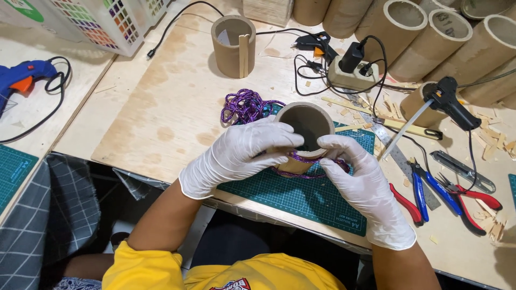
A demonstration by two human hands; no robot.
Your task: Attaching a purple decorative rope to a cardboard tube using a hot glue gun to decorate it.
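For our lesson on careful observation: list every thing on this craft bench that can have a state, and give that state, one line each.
left hand: gloved, gripping the tube's side
right hand: gloved, pressing cord against the tube
cardboard tube: upright, open-topped, cord around its base
purple cord: partly wound, the rest in a loose heap
black glue gun: propped on a tube, stick loaded
blue glue gun: lying flat
power strip: plugs inserted
red pliers: lying, handles apart

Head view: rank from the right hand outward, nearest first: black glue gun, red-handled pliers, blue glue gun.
From the right hand:
1. Red-handled pliers, just to its right on the table.
2. Black glue gun, farther right and up, resting on a cardboard tube.
3. Blue glue gun, far left on the neighbouring table.
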